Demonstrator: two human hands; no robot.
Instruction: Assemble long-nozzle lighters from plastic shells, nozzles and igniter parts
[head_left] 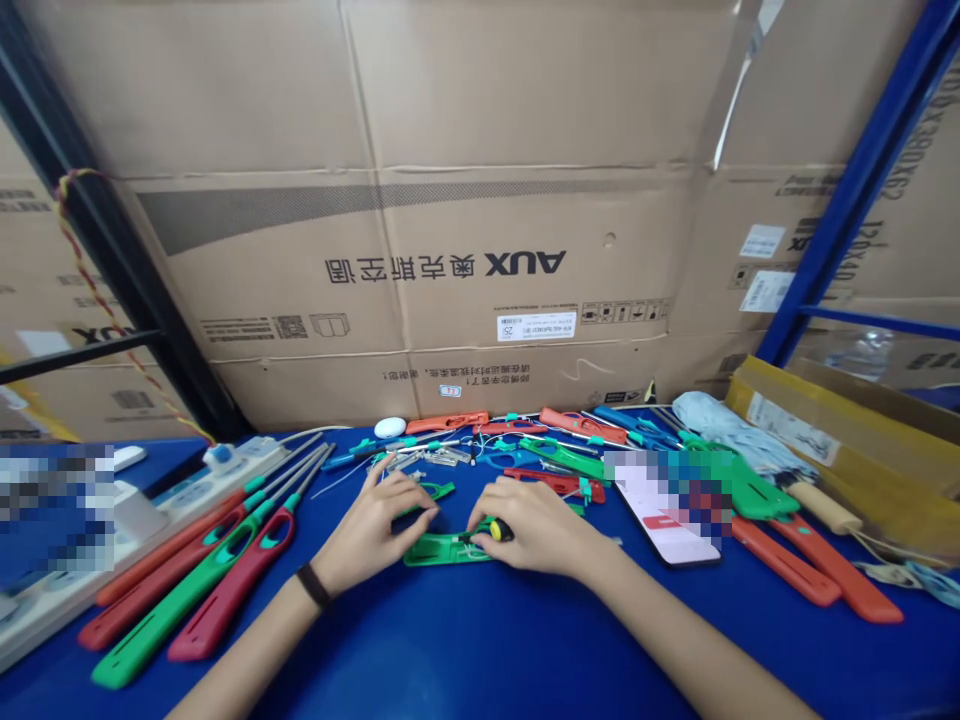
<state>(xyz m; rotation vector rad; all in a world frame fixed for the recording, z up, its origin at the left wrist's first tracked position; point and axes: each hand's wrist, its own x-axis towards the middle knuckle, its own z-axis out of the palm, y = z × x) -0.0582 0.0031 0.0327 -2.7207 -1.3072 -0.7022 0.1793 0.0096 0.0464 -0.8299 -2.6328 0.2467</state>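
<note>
A green lighter casing half (435,551) lies on the blue table between my hands, its hollow side up with small parts and thin white wire inside. My left hand (379,525), with a dark band at the wrist, has its thumb and bent fingers at the casing's left end. My right hand (536,525) is closed around a small screwdriver (502,531) with a yellow and black handle, over the casing's right part. Its fingers partly hide the tip. Another green piece (439,491) sits just behind my left hand.
Several assembled long lighters (225,550) lie beside a white power strip (187,500) at left. Loose casings and metal rods (450,455) spread behind my hands. At right are a phone (667,515), orange lighters (817,565) and a taped carton (847,450). Cardboard (450,220) stands behind.
</note>
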